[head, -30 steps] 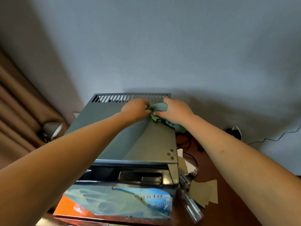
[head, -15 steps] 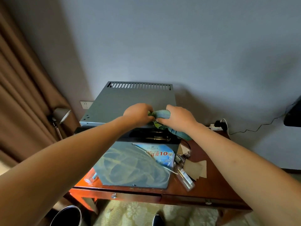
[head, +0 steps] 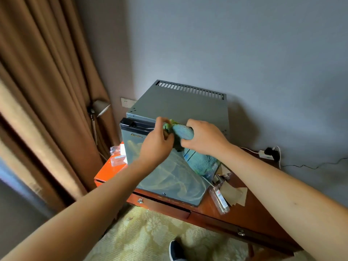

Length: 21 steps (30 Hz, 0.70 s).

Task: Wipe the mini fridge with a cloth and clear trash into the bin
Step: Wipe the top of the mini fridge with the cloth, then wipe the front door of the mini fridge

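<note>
A grey mini fridge [head: 180, 104] with a slotted back edge stands on a wooden desk [head: 250, 217]. Its glossy door faces me. Both my hands hold a blue-green cloth [head: 183, 131] in front of the fridge's top front edge. My left hand [head: 157, 146] pinches the cloth's green end. My right hand [head: 204, 137] grips the rolled blue part, and the rest of the cloth hangs down over the door's upper right. Scraps of paper [head: 235, 194] and a clear plastic wrapper [head: 219, 201] lie on the desk right of the fridge. No bin is visible.
Brown curtains [head: 47, 91] hang at the left, with a small lamp [head: 100, 108] and a wall socket [head: 127, 102] beside the fridge. Clear plastic packets [head: 117, 159] lie on the desk's left corner. A power strip with cables [head: 268, 154] sits at the back right. A patterned carpet [head: 150, 234] lies below.
My head has pulled back and up, so the fridge door, desk and carpet came into view. Both hands drew the cloth from the fridge's back top toward its front edge; more cloth hangs loose.
</note>
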Tool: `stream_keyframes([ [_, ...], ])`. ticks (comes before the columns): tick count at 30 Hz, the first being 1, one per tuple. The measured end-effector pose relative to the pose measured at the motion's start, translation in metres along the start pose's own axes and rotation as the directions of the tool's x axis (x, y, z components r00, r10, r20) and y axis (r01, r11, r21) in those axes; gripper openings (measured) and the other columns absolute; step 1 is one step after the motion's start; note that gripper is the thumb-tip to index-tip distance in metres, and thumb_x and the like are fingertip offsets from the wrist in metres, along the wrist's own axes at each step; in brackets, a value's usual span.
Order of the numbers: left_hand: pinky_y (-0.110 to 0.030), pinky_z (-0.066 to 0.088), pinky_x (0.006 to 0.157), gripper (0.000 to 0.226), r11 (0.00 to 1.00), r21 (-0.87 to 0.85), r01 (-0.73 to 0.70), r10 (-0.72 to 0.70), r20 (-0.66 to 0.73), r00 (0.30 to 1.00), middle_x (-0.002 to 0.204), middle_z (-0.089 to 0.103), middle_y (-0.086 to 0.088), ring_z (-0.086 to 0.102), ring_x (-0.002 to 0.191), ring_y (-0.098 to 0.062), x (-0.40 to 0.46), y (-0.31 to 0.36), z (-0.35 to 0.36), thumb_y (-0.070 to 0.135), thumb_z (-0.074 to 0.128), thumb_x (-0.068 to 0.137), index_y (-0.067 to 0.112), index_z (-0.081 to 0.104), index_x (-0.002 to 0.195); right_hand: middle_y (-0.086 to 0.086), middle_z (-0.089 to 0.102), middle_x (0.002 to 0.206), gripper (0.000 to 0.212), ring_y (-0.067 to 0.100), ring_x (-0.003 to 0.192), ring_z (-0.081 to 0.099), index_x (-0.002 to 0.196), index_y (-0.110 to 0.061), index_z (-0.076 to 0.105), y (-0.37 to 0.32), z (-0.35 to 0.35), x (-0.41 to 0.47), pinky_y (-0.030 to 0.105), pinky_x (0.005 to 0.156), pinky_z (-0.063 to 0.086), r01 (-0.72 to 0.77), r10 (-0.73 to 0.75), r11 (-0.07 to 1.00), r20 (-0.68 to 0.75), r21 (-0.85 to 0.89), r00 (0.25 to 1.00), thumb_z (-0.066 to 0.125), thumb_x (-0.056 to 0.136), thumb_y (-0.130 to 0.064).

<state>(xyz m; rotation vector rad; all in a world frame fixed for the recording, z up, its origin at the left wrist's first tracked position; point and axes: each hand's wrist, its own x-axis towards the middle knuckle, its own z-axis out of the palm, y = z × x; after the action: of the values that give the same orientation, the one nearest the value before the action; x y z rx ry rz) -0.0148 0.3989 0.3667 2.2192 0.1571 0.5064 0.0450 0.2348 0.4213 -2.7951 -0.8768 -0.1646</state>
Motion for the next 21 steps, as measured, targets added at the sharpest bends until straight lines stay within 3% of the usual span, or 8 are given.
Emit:
stream_keyframes([
  [3, -0.051, 0.06, 0.075, 0.024, 0.911, -0.372, 0.178, -0.227, -0.091, 0.97, 0.093, 0.067, 0.002, 0.07, 0.079, -0.016, -0.03, 0.001, 0.0, 0.027, 0.056, 0.098, 0.03, 0.038, 0.113, -0.009, 0.056, 0.089, 0.036, 0.02, 0.074, 0.057, 0.094, -0.026, 0.05, -0.027, 0.01, 0.01, 0.033, 0.057, 0.037, 0.097, -0.101, 0.992, -0.049, -0.075, 0.994, 0.065, 0.076, -0.054],
  [7, -0.04, 0.061, 0.086, 0.029, 0.735, -0.6, 0.316, -0.472, -0.118, 0.874, 0.111, 0.063, 0.001, 0.068, 0.098, -0.012, -0.061, 0.006, 0.008, 0.042, 0.057, 0.1, 0.024, 0.044, 0.118, -0.001, 0.057, 0.108, 0.037, 0.027, 0.087, 0.063, 0.114, -0.021, 0.052, -0.055, 0.023, 0.021, 0.031, 0.061, 0.035, 0.231, -0.243, 0.961, -0.063, -0.151, 0.968, 0.068, 0.086, -0.041],
  [9, -0.04, 0.058, 0.094, 0.031, 0.572, -0.733, 0.368, -0.578, -0.043, 0.815, 0.111, 0.067, -0.002, 0.068, 0.102, -0.014, -0.065, 0.005, 0.015, 0.047, 0.056, 0.1, 0.021, 0.052, 0.116, 0.001, 0.057, 0.111, 0.03, 0.03, 0.093, 0.063, 0.114, -0.02, 0.052, -0.064, 0.03, 0.022, 0.032, 0.062, 0.034, 0.31, -0.324, 0.938, -0.075, -0.158, 0.943, 0.066, 0.089, -0.031],
  [11, -0.041, 0.058, 0.094, 0.031, 0.472, -0.813, 0.341, -0.618, -0.029, 0.786, 0.105, 0.073, -0.003, 0.07, 0.101, -0.016, -0.065, 0.004, 0.022, 0.045, 0.054, 0.1, 0.019, 0.062, 0.114, 0.002, 0.056, 0.113, 0.022, 0.028, 0.098, 0.063, 0.113, -0.019, 0.053, -0.07, 0.04, 0.018, 0.033, 0.064, 0.034, 0.4, -0.415, 0.901, -0.071, -0.167, 0.907, 0.062, 0.094, -0.024],
  [13, -0.04, 0.059, 0.09, 0.033, 0.431, -0.855, 0.289, -0.674, -0.093, 0.733, 0.106, 0.075, -0.001, 0.072, 0.103, -0.016, -0.065, 0.005, 0.031, 0.043, 0.053, 0.099, 0.019, 0.064, 0.119, 0.001, 0.055, 0.116, 0.023, 0.024, 0.103, 0.062, 0.117, -0.02, 0.052, -0.072, 0.048, 0.008, 0.031, 0.066, 0.037, 0.482, -0.492, 0.864, -0.043, -0.146, 0.87, 0.061, 0.095, -0.02],
  [17, -0.04, 0.059, 0.085, 0.034, 0.411, -0.884, 0.222, -0.778, -0.213, 0.591, 0.109, 0.075, -0.003, 0.073, 0.102, -0.019, -0.068, 0.002, 0.047, 0.04, 0.062, 0.095, 0.02, 0.06, 0.122, 0.003, 0.051, 0.132, 0.06, 0.024, 0.117, 0.057, 0.14, -0.018, 0.043, -0.06, 0.054, -0.005, 0.036, 0.087, 0.052, 0.548, -0.552, 0.834, 0.147, 0.067, 0.821, 0.068, 0.086, -0.017],
  [21, -0.045, 0.057, 0.095, 0.041, 0.439, -0.861, 0.257, -0.8, -0.245, 0.548, 0.112, 0.075, -0.001, 0.072, 0.105, -0.019, -0.07, -0.007, 0.068, 0.05, 0.064, 0.092, 0.024, 0.063, 0.123, -0.002, 0.065, 0.12, 0.055, 0.02, 0.107, 0.063, 0.137, -0.027, 0.048, -0.035, 0.041, 0.011, 0.04, 0.088, 0.055, 0.518, -0.576, 0.817, 0.412, 0.255, 0.706, 0.06, 0.083, -0.019],
])
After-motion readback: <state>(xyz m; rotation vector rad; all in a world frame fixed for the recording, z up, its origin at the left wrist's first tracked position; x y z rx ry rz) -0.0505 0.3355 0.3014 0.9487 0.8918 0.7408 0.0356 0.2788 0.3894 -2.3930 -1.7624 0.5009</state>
